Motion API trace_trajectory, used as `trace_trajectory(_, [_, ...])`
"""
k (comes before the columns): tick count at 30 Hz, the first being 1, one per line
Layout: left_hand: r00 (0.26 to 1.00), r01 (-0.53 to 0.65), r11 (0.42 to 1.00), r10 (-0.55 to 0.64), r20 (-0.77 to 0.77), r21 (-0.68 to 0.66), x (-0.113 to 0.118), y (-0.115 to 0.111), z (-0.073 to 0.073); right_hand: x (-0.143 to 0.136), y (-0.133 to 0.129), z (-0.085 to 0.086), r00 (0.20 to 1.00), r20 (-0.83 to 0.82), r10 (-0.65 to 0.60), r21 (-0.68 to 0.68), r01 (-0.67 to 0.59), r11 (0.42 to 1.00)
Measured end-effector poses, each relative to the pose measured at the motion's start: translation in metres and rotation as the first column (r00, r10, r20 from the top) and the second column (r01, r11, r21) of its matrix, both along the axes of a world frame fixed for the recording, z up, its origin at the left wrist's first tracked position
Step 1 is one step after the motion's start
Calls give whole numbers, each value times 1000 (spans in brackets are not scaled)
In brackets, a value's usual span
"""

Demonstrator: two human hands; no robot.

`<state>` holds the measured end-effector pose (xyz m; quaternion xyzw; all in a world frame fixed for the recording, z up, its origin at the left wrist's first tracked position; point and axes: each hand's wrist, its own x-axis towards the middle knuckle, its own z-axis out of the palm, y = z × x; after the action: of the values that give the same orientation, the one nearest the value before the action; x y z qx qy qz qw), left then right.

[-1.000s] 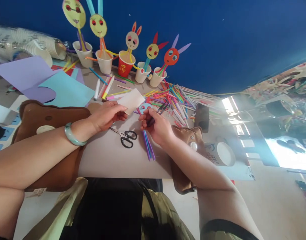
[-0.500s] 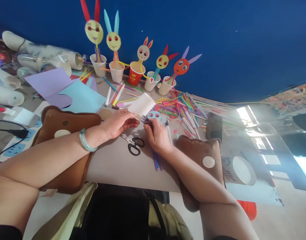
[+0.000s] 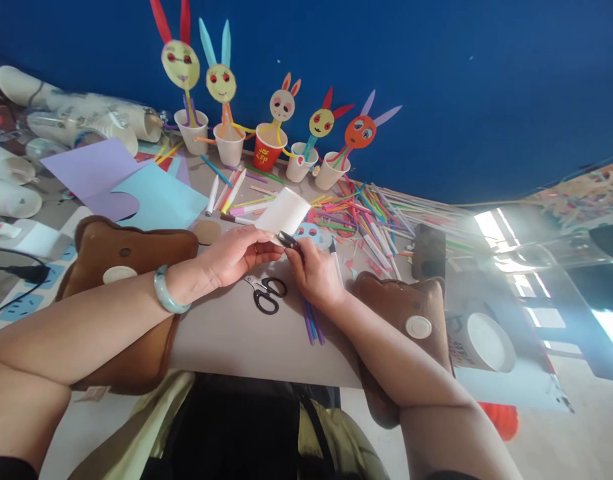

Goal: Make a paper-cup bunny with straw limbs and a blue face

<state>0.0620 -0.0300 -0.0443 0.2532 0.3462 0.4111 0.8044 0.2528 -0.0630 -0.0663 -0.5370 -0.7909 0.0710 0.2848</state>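
Note:
My left hand [image 3: 243, 253], with a pale bracelet above its wrist, is closed in a pinch; the small pale thing at its fingertips is too small to name. My right hand [image 3: 316, 270] is wrapped round a small dark pointed tool [image 3: 288, 241], whose tip points at the left fingertips; its kind is unclear. A curved piece of white paper [image 3: 283, 211] shows just beyond the left fingers. Past the right fingers lies a light-blue paper face [image 3: 309, 231] with red eyes. Black-handled scissors [image 3: 269, 294] rest on the table below, beside purple and blue sticks [image 3: 313, 325].
Paper rabbits in cups [image 3: 327, 170] line the blue wall [image 3: 436, 87]. Coloured sticks [image 3: 366, 210], markers [image 3: 235, 189] and coloured paper [image 3: 159, 197] are spread before them. Brown cushions [image 3: 129, 313] lie under my forearms. A power strip [image 3: 21, 300] is at left, a paper tub [image 3: 479, 341] at right.
The dark tool in my right hand has turned and shows more of its length, against the left fingertips. Both hands stay nearly in place. The view has shifted slightly.

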Motion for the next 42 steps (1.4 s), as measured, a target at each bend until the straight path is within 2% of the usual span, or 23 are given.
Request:
trace_trajectory(16, [1000,24,1000,-25,9,11,-1,-1,-1,-2,-3,5,991,-135,-22,-151,2,989])
trace_trajectory(27, [998,40,999,-41,42,19,-1,-1,-1,-3,-6,10,984,-180,-16,-180,-17,984])
trace_trajectory(42, [999,37,998,-37,-10,45,-1,-2,3,-2,-6,12,980,-200,-22,-196,-17,980])
